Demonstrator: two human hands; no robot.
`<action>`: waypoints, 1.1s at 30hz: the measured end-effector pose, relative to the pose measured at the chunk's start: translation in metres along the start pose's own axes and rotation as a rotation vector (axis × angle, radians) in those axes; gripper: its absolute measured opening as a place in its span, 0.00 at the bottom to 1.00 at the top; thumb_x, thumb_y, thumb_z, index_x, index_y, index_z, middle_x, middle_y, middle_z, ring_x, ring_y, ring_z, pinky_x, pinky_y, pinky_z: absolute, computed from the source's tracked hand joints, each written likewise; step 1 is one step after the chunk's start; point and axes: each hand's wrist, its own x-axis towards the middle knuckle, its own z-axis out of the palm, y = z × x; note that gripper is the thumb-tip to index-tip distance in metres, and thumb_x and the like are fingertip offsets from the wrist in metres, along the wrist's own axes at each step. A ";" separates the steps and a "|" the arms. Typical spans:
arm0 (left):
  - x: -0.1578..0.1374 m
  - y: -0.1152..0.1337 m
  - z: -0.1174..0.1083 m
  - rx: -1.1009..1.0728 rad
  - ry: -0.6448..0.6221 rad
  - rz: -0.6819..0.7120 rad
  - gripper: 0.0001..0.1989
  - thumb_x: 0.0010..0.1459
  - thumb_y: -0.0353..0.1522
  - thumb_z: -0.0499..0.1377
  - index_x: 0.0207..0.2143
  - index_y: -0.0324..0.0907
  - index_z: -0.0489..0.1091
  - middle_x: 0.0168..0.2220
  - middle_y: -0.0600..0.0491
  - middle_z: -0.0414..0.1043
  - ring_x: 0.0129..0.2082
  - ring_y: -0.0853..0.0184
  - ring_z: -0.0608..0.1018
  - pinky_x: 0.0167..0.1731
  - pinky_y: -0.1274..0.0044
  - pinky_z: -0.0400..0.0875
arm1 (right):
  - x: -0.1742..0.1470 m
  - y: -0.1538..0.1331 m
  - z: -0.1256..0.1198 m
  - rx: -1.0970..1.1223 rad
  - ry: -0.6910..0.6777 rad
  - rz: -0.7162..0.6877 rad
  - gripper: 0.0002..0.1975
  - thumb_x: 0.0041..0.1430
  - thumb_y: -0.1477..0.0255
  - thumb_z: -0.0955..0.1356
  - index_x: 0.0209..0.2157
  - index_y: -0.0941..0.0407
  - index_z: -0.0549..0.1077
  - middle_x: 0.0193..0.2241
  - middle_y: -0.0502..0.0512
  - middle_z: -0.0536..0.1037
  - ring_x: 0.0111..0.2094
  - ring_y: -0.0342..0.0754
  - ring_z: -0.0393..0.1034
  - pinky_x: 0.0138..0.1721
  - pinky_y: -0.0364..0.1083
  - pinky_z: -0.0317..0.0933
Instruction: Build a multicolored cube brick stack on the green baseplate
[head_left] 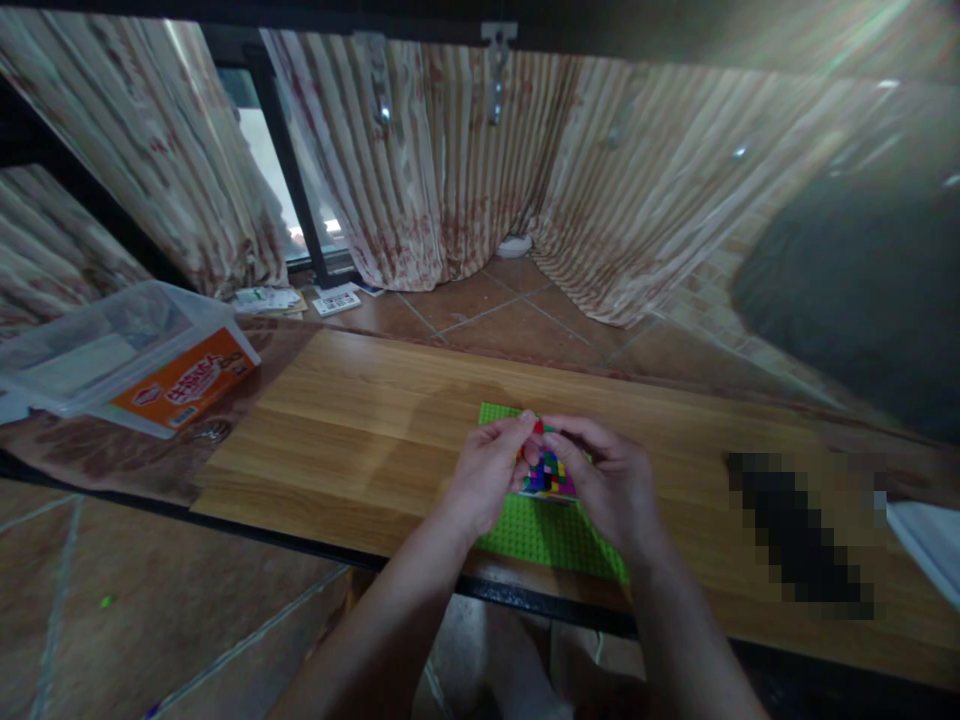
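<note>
Multicoloured bricks [551,472] with the worker's two bare hands, viewed from the head; clock positions are read on a dial centred on the bricks. The bricks lie at the centre, between the hands, over a green studded baseplate [514,530]. Whether they are joined to it or lifted clear of it cannot be told, since the fingers hide the contact. The baseplate shows mainly toward six o'clock, flat on the wood-grain desk [360,400] and near its front edge, a placement that probably keeps the work within easy reach of both arms.

The left hand [487,470], at nine o'clock, appears to pinch a small red piece [538,427] between thumb and finger; so fine a hold presumably suits a part too small for the palm. The right hand [615,480], at three o'clock, is curled inward with its thumb toward the same piece. Whether it grips the piece, the bricks or nothing cannot be told. The facing hands probably allow one to steady while the other adjusts.

Between nine and ten o'clock, a clear plastic box with an orange label [180,385] stands on a brown marbled surface [90,455], well apart from the hands and so out of their way. A small metallic object [212,430] lies just beside it. Just past three o'clock, a dark pixelated patch [802,535] conceals an unidentifiable item. Patterned curtains [480,170] hang toward twelve.
</note>
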 end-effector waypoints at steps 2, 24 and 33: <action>0.001 -0.001 -0.001 0.039 0.011 0.032 0.20 0.51 0.44 0.62 0.19 0.38 0.64 0.17 0.59 0.59 0.14 0.80 0.55 0.15 0.81 0.44 | 0.000 -0.001 -0.001 -0.057 -0.015 -0.031 0.09 0.59 0.70 0.69 0.41 0.48 0.78 0.36 0.49 0.80 0.37 0.46 0.74 0.38 0.46 0.67; 0.004 0.001 0.004 -0.155 0.227 0.082 0.14 0.46 0.38 0.65 0.20 0.36 0.69 0.16 0.60 0.60 0.13 0.81 0.54 0.14 0.83 0.42 | 0.007 0.009 -0.012 -0.132 0.540 0.186 0.12 0.54 0.63 0.69 0.35 0.57 0.78 0.31 0.56 0.81 0.32 0.50 0.75 0.36 0.50 0.69; 0.004 0.005 -0.002 -0.229 0.196 0.050 0.14 0.45 0.38 0.67 0.24 0.34 0.72 0.18 0.60 0.61 0.13 0.83 0.55 0.13 0.85 0.41 | 0.009 0.025 -0.019 -0.198 0.272 0.234 0.14 0.55 0.60 0.68 0.34 0.57 0.76 0.32 0.58 0.81 0.33 0.51 0.75 0.38 0.50 0.67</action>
